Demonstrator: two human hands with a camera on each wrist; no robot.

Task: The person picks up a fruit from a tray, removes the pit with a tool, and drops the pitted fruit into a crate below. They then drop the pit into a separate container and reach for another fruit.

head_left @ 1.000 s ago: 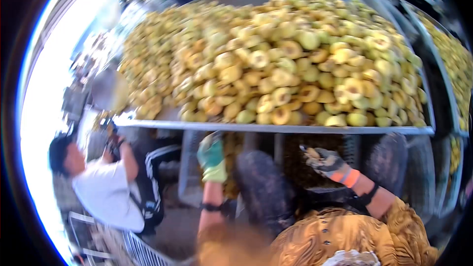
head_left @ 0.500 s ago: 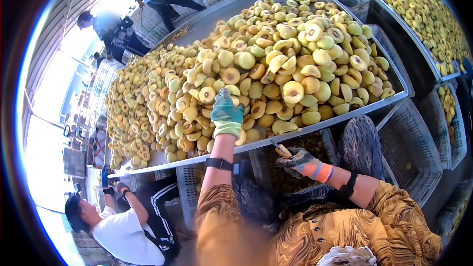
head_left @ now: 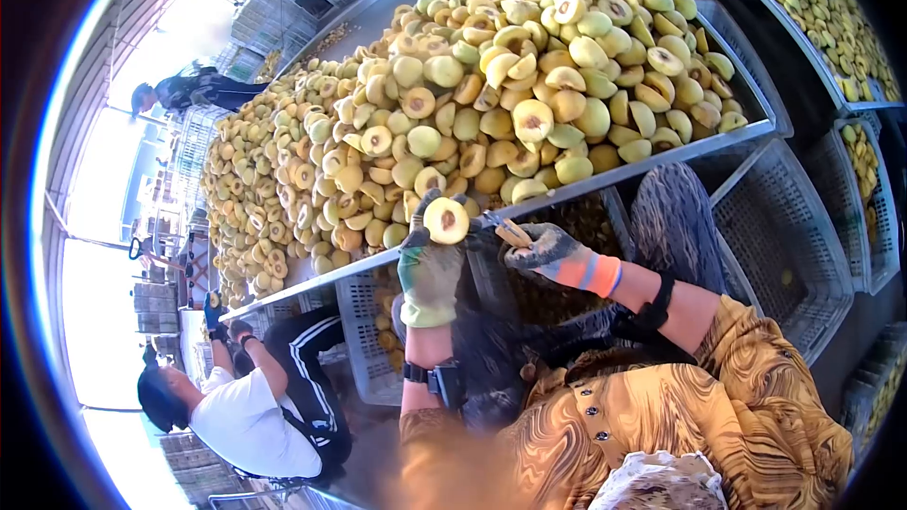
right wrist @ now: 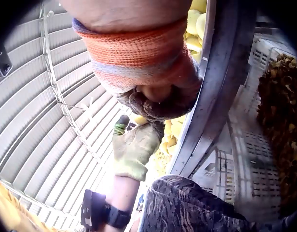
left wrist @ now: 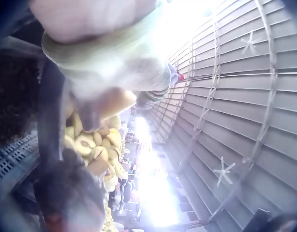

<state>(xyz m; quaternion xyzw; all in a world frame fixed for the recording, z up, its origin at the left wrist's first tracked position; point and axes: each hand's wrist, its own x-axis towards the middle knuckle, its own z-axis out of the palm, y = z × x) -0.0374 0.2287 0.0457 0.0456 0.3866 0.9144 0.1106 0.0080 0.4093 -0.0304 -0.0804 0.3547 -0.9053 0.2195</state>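
In the head view my left hand (head_left: 431,274), in a green and pale yellow glove, holds a peach half (head_left: 446,220) at the front edge of the heap, its cut face and brown centre turned up. The left wrist view shows that peach half (left wrist: 118,103) in the fingers. My right hand (head_left: 551,253), in a dark glove with an orange cuff, grips a small wooden-handled tool (head_left: 511,230) with a metal tip. That tip stands just right of the fruit. From the right wrist view, the right hand's curled fingers (right wrist: 155,106) hide most of the tool.
A large metal tray (head_left: 652,166) bears a heap of peach halves (head_left: 529,66). Below its edge stand plastic crates (head_left: 779,227), one with dark scraps (right wrist: 284,125). Another person (head_left: 250,425) sits on the left, and a second fruit tray (head_left: 874,90) stands far right.
My left hand reached forward onto the heap, then came back toward me with a peach half. The right hand with the tool moved slightly left and up toward it. The head view shifted too.
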